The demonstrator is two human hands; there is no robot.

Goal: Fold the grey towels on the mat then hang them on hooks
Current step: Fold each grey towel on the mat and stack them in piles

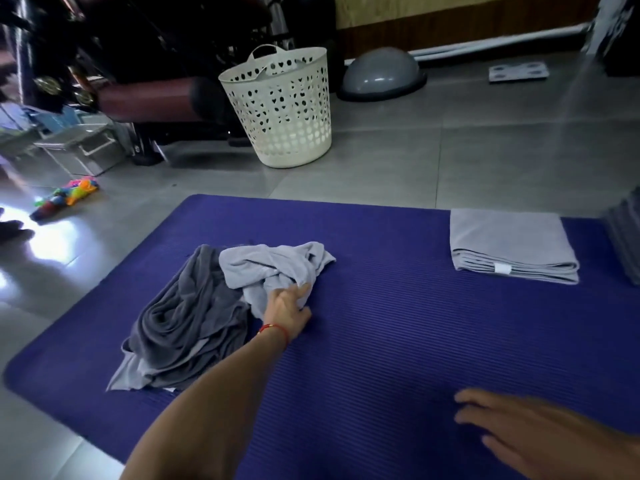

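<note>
A purple ribbed mat [381, 323] covers the floor in front of me. On its left lies a crumpled light grey towel [273, 261], partly on top of a heap of dark grey towels [183, 323]. My left hand [287, 308], with a red string at the wrist, grips the near edge of the light grey towel. My right hand [519, 434] hovers low over the mat at the lower right, fingers spread, holding nothing. A folded light grey towel [509, 244] lies flat at the mat's right, beside a stack of folded dark towels [627, 237] at the frame edge.
A white perforated laundry basket [284, 109] stands on the tiled floor beyond the mat. A grey half-dome [381, 74] and a flat scale [517, 72] lie farther back. Dark gym equipment [138, 64] fills the upper left, with a colourful toy [69, 195] on the floor.
</note>
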